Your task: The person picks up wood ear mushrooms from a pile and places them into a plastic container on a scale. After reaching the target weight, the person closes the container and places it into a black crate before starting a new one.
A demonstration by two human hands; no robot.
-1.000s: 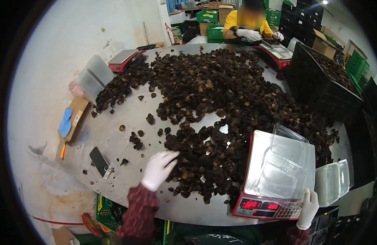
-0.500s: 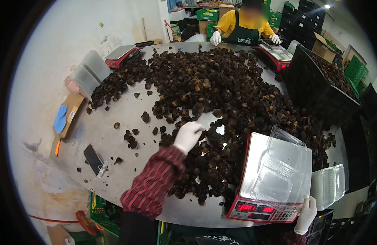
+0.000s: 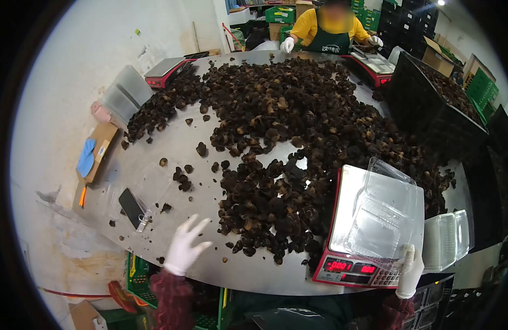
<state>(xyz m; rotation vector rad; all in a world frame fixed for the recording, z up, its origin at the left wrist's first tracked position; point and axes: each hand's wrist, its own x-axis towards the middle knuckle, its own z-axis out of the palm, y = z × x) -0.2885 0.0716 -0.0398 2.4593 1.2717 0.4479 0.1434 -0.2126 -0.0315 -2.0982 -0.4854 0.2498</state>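
The left hand, in a white glove, hovers with fingers spread wide and holding nothing above the near edge of the grey metal tabletop, just left of the near fringe of the pile of dark mushrooms. That pile spreads from the near edge to the far end: wrinkled, curled, brown-black pieces, with a few loose ones scattered on bare metal beside it. The right hand, also gloved, rests at the near right corner of a red scale, fingers upright against the edge of a clear plastic clamshell tray that lies open on the flat weighing plate; whether it grips the tray or only touches it cannot be told. The scale stands right of the pile, touching it. A stack of clear trays sits just right of the scale. A dark phone lies left of the left hand. Further left is a cardboard piece. At the far end, another person's gloved hand rests by the pile, and a black crate stands to the right.
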